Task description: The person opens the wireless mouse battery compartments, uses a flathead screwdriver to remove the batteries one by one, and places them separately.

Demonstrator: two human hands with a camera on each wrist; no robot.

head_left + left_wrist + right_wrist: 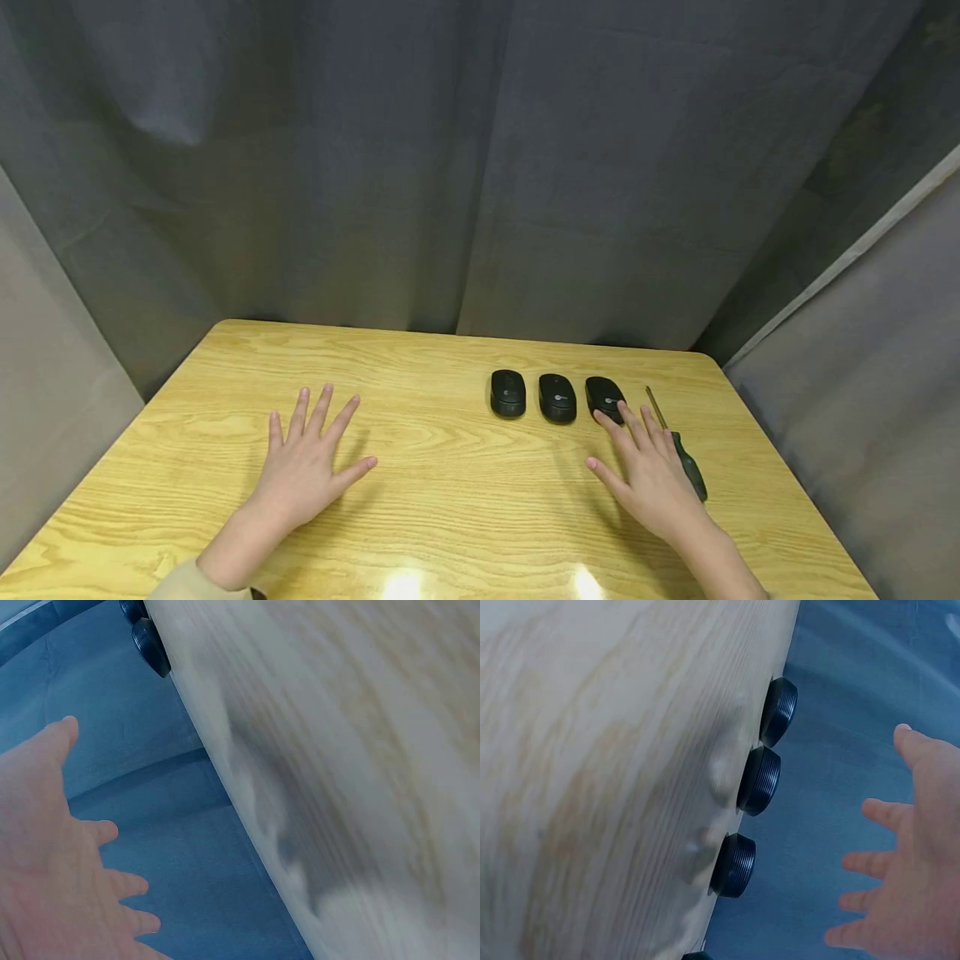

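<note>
Three black computer mice stand in a row on the right half of the wooden table: a left mouse (507, 393), a middle mouse (557, 397) and a right mouse (603, 395). To their right lies a screwdriver (688, 467) with a dark green handle, its thin shaft pointing away. My right hand (651, 479) hovers with spread fingers, its fingertips overlapping the right mouse and its edge partly hiding the screwdriver in the head view. Over the table's left half, my left hand (300, 475) is held with fingers spread, above the wood. Neither hand holds anything.
The wooden table (420, 517) has rounded far corners. A grey curtain (375, 167) hangs right behind its far edge, and more fabric (885, 350) hangs along the right side. Light reflects off the near edge.
</note>
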